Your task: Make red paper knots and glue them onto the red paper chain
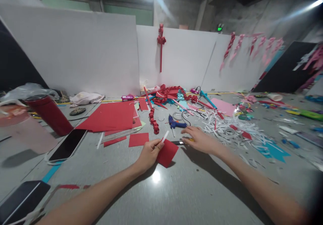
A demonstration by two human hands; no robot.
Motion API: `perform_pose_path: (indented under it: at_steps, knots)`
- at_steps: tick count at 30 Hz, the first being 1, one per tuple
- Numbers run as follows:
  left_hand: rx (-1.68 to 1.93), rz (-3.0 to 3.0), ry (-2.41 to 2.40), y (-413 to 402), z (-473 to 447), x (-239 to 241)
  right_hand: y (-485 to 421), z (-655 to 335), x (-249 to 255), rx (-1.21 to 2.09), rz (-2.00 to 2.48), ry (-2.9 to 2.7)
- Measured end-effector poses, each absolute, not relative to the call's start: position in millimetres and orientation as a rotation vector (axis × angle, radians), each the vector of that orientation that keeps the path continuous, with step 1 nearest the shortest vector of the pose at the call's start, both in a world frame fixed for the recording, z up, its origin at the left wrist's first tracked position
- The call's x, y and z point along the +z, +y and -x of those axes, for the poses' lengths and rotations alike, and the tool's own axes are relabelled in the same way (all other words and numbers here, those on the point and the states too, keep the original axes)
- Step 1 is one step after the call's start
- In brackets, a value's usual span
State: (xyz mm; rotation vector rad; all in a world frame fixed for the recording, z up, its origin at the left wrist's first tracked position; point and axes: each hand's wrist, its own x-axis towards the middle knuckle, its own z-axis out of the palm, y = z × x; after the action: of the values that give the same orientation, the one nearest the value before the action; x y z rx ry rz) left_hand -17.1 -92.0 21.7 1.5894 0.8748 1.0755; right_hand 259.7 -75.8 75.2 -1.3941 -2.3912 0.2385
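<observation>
My left hand (149,153) is closed on a square piece of red paper (167,153) and a thin white strip (165,136) that sticks up past the fingers. To its right, my right hand (198,138) lies palm down with fingers curled over a dark-handled tool with a yellow part (182,142) on the grey table (176,191); I cannot tell whether it grips it. A blue glue gun (175,123) lies just beyond both hands. Another red paper square (138,139) rests left of my left hand.
A stack of red sheets (111,116), a red paper chain (153,118) and a heap of white paper shreds (227,127) crowd the table's middle. A red tumbler (50,114) and a phone (67,145) stand at left. White partition boards (75,50) back the table.
</observation>
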Motion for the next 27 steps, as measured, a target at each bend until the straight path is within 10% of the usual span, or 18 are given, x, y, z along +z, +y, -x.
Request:
perform_pose_path:
  at_steps: [8, 27]
  knots:
    - [1.157, -1.476, 0.899, -87.3, 17.9, 15.6, -85.7, -301.0, 40.1, -0.009, 1.739, -2.423]
    - [1.136, -1.717, 1.004, -87.9, 17.8, 12.9, -126.1, -233.3, 63.2, 0.698, 1.273, -2.168]
